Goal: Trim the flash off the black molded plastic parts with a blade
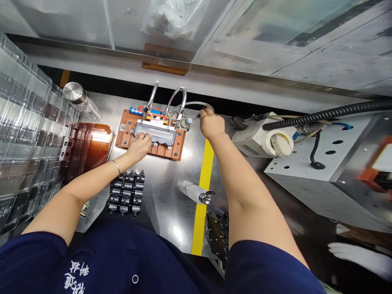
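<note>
My left hand [141, 146] is closed at the front left edge of a grey moulded part [162, 134], its fingertips bent over it. The part lies on a copper-brown fixture plate [122, 138] with round bolts. Behind the part, flexible metal hoses [184, 96] and orange and blue tubes rise from the fixture. To the right of the fixture my right hand [211, 123] is closed, next to a small round fitting [185, 123] with a blue tip. A short dark piece shows at its fingertips, and a clear tube arcs to it; what the fingers hold is mostly hidden.
Black moulded parts [127, 192] lie in rows nearby. A white bottle [196, 192] lies by the yellow stripe [200, 216]. A glass flask [82, 100], amber sheets [94, 141] and clear trays [24, 122] line the left. Machinery [266, 139] and a white-gloved hand [358, 255] are right.
</note>
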Available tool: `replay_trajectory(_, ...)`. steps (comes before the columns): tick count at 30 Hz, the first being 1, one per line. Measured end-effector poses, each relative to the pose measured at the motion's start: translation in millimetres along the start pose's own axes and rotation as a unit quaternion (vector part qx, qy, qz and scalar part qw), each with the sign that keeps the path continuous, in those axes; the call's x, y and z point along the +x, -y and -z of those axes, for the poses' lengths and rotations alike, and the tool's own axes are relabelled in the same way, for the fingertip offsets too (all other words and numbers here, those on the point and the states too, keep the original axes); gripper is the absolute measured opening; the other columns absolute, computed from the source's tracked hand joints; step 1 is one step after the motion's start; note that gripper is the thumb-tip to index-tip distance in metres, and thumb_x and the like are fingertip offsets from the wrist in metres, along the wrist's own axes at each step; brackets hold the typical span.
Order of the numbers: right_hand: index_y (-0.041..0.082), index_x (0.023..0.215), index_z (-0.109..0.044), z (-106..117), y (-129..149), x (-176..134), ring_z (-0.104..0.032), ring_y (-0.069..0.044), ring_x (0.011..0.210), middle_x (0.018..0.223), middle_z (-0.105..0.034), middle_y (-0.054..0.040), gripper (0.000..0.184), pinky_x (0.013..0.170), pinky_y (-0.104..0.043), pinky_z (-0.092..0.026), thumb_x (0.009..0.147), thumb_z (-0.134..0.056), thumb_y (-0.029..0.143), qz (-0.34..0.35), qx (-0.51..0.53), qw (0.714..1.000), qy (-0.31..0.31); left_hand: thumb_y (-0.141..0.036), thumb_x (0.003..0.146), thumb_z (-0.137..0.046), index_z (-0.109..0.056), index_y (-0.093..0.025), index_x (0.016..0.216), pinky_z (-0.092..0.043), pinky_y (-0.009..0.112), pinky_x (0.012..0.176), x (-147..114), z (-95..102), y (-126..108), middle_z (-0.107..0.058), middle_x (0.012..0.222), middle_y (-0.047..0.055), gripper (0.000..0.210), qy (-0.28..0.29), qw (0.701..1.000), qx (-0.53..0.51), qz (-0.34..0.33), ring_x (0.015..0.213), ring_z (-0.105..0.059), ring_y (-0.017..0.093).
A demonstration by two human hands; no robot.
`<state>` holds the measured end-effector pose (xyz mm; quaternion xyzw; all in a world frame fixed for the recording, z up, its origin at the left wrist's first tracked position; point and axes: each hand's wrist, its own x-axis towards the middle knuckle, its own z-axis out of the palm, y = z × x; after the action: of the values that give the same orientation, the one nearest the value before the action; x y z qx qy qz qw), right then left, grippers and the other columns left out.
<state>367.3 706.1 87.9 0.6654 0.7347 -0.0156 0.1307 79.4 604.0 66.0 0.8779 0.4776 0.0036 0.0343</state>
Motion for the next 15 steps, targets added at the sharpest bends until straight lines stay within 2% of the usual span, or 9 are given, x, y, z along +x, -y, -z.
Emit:
replay_trajectory(3,0.002,0.130,-0.051,0,9,-14,-0.065,-0.033,0.098,0.126,-0.057,-0.0266,0.047,0.077,-0.042,-0.049,0.089,-0.029,0.008,-0.049,0.016,0.998,0.027,-0.016,0.096,-0.032,-0.054,-0.004,0.128,-0.042,0.045,0.100,1,2.2,0,-0.058,0.125,0.020,0.041,0.003,1.000,-0.027,0.009,0.113,-0.052,0.030)
replay_trajectory(5,0.001,0.135,-0.045,3,17,-27,-0.063,-0.034,0.103,0.133,-0.051,-0.0278,0.051,0.080,-0.043,-0.049,0.087,-0.031,0.007,-0.063,0.045,0.996,0.034,-0.021,0.096,-0.035,-0.057,-0.004,0.126,-0.043,0.046,0.100,2,5.7,1,-0.059,0.123,0.020,0.040,0.001,0.999,-0.050,0.015,0.111,-0.053,0.030)
replay_trajectory(8,0.008,0.142,-0.039,13,28,-61,-0.058,-0.033,0.109,0.145,-0.042,-0.0229,0.054,0.083,-0.044,-0.050,0.088,-0.038,0.017,-0.044,0.125,0.991,0.009,-0.030,0.095,-0.041,-0.063,-0.010,0.119,-0.043,0.047,0.099,3,13.0,7,-0.063,0.119,0.017,0.038,-0.022,0.996,-0.080,0.038,0.110,-0.054,0.030)
replay_trajectory(11,0.016,0.134,-0.051,19,32,-126,-0.056,-0.029,0.109,0.131,-0.056,-0.0159,0.046,0.089,-0.044,-0.048,0.093,-0.036,0.028,-0.047,0.203,0.976,-0.059,-0.035,0.094,-0.044,-0.067,-0.016,0.114,-0.034,0.053,0.107,2,18.0,15,-0.063,0.122,0.014,0.035,-0.062,0.989,-0.107,0.085,0.116,-0.051,0.031)
replay_trajectory(13,0.016,0.126,-0.058,13,33,-184,-0.051,-0.031,0.116,0.125,-0.059,-0.0159,0.045,0.097,-0.047,-0.043,0.095,-0.031,0.033,-0.113,0.210,0.964,-0.115,-0.034,0.094,-0.045,-0.066,-0.016,0.116,-0.027,0.055,0.110,1,18.3,18,-0.061,0.127,0.014,0.036,-0.071,0.985,-0.117,0.100,0.120,-0.049,0.032)
replay_trajectory(15,0.015,0.124,-0.061,-3,39,-243,-0.042,-0.036,0.125,0.133,-0.052,-0.0202,0.048,0.099,-0.055,-0.039,0.095,-0.031,0.038,-0.202,0.182,0.952,-0.140,-0.033,0.094,-0.045,-0.063,-0.015,0.120,-0.025,0.055,0.111,0,16.9,18,-0.059,0.130,0.015,0.037,-0.067,0.985,-0.122,0.101,0.124,-0.046,0.033)
